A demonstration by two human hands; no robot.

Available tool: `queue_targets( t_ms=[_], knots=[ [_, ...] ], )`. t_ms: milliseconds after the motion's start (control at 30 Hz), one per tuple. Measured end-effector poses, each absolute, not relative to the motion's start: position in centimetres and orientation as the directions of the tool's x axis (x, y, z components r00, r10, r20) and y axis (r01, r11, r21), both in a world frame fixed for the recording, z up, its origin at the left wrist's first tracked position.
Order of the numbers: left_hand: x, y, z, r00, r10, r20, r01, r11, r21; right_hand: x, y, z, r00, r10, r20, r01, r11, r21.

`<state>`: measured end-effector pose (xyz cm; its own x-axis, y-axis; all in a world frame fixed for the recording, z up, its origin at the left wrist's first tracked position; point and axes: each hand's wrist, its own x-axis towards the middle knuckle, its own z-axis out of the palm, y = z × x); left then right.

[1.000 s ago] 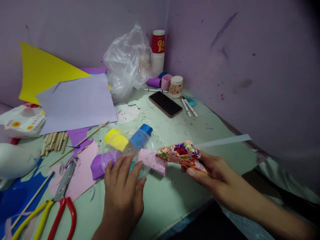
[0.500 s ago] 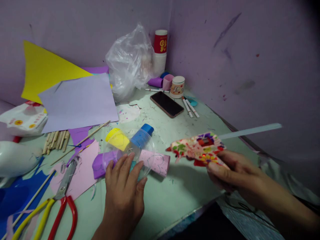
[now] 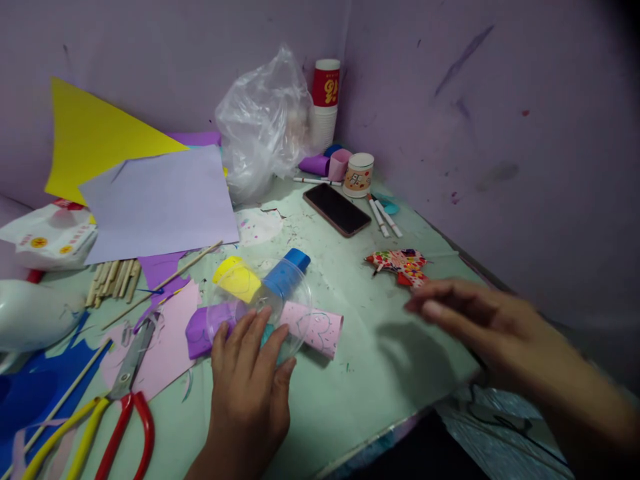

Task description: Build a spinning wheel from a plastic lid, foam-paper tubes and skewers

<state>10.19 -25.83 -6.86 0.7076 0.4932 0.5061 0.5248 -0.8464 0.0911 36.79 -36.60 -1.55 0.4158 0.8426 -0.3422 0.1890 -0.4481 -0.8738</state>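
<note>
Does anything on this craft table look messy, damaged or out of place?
Yes. The table is speckled with paint and scraps, and the right wall has purple smears. A phone lies unprotected amid the mess. The scissors rest on cut pink paper by the front edge.

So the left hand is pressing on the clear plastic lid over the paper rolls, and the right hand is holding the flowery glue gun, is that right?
Not quite. The left hand does rest on the clear plastic lid over the paper rolls, but the right hand is empty, fingers spread. The flowery glue gun lies on the table just beyond it, as the head view shows.
</note>
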Motion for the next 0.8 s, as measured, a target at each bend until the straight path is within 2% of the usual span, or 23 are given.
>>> queue_targets(
  t_ms=[33,100,167,267,400,800],
  knots=[
    [10.2,-25.8,-6.8,0.704,0.497,0.507,0.527,-0.844,0.095,35.6,-36.7,-1.2,0.279,0.847,-0.452,0.033,-0.479,-0.877],
    [10.2,-25.9,-6.8,0.701,0.501,0.507,0.529,-0.843,0.102,33.2,-36.3,-0.9,0.069,0.84,-0.539,-0.244,-0.509,-0.825],
    [10.2,-25.8,-6.9,0.703,0.496,0.51,0.522,-0.847,0.104,31.3,-35.4,-1.1,-0.042,0.861,-0.508,-0.431,-0.474,-0.768],
    [10.1,-25.8,-7.1,0.702,0.487,0.519,0.513,-0.852,0.105,29.7,-34.0,-2.0,-0.087,0.893,-0.442,-0.585,-0.405,-0.703],
    [10.0,-25.6,-7.3,0.707,0.483,0.517,0.512,-0.853,0.098,28.4,-32.9,-3.4,-0.073,0.899,-0.431,-0.656,-0.369,-0.659],
    [9.4,-25.4,-7.6,0.709,0.467,0.529,0.472,-0.871,0.137,27.4,-32.0,-3.9,-0.028,0.892,-0.452,-0.679,-0.349,-0.646]
  ],
)
